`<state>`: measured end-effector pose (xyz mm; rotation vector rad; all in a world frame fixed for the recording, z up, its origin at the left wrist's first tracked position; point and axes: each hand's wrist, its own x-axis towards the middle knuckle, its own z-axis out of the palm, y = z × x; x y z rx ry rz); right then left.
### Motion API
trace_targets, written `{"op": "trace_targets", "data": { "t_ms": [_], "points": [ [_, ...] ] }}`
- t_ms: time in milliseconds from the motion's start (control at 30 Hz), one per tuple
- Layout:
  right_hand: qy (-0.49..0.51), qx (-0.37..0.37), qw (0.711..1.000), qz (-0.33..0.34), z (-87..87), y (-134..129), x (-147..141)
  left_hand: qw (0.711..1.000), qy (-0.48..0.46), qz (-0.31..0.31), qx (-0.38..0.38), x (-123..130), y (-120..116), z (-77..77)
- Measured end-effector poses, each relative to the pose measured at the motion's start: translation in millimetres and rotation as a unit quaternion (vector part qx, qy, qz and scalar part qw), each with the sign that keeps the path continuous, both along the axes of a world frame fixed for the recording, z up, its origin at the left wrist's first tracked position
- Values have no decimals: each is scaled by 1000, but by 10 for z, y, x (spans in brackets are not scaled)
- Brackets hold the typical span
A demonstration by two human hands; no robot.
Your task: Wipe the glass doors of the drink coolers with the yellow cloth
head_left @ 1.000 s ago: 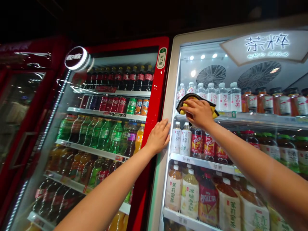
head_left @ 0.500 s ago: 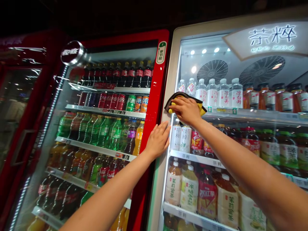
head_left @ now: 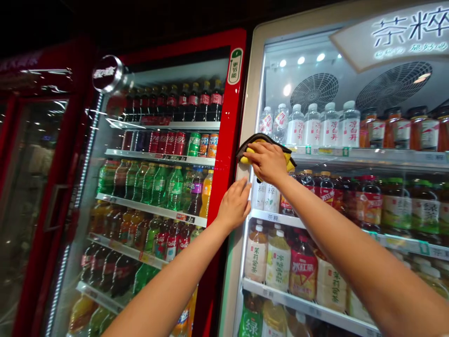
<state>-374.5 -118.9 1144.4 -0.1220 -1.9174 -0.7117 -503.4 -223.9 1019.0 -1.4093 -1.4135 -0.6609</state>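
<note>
My right hand (head_left: 268, 161) presses a yellow cloth with a dark edge (head_left: 291, 162) against the left side of the pale-framed cooler's glass door, its fingers bent over the cloth. Just below and to the left, my left hand (head_left: 234, 203) lies on the pale door frame (head_left: 253, 70) with its fingers stretched out, holding nothing. Behind the glass, near the cloth, clear bottles with white caps (head_left: 296, 127) stand on a shelf. Part of the cloth is hidden under my right hand.
To the left stands a red-framed cooler (head_left: 228, 112) with rows of soda bottles and cans. Another red cooler (head_left: 37, 154) with a handle is at the far left. A lit sign (head_left: 403, 35) hangs at the upper right. Tea bottles (head_left: 301, 269) fill the lower shelves.
My right hand and the cloth have shifted slightly left, toward the door frame. My left hand remains on the frame. The camera view has moved a little.
</note>
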Motion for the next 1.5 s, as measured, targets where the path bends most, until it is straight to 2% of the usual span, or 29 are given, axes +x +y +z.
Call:
{"op": "trace_targets", "data": {
  "t_ms": [67,133,233,300,400,467,533,633,733,833,933,1067,1167,1267,1333,1400,1500],
  "points": [
    [18,-22,999,15,-26,-49,-100,1000,-13,-11,15,15,-10,4],
    [-8,-34,998,47,-165,-86,-152,999,-23,-25,40,44,-35,-30],
    [-48,-87,988,118,-417,-82,-101,993,-36,-54,101,127,-64,-94],
    [-42,-140,972,183,-509,-46,-23,989,-35,-75,124,211,-35,-87],
    [-14,-222,931,288,-504,9,88,990,-66,-67,106,366,110,36],
    [2,-276,900,338,-455,34,154,990,-106,-29,90,478,244,170],
    [4,-296,885,359,-418,63,236,987,-135,16,88,587,367,309],
    [2,-259,904,341,-436,161,435,981,-159,70,90,713,503,460],
    [18,-220,927,303,-520,341,739,974,-175,97,103,761,602,499],
    [50,-186,945,265,-582,545,1085,973,-162,90,134,752,704,494],
    [80,-147,958,231,-565,696,1368,980,-125,69,139,761,809,575],
    [105,-109,971,183,-524,779,1574,993,-49,35,104,840,879,767],
    [88,-78,984,134,-604,785,1664,997,5,31,64,867,814,759],
    [60,-46,993,92,-745,787,1783,995,-28,66,71,842,709,649],
    [51,-36,995,78,-803,806,1885,990,-70,78,91,846,693,644],
    [58,-36,995,70,-799,844,1988,987,-97,74,109,915,750,740],
    [90,-44,993,63,-710,923,2100,983,-107,64,133,1146,923,934]
  ]
}}
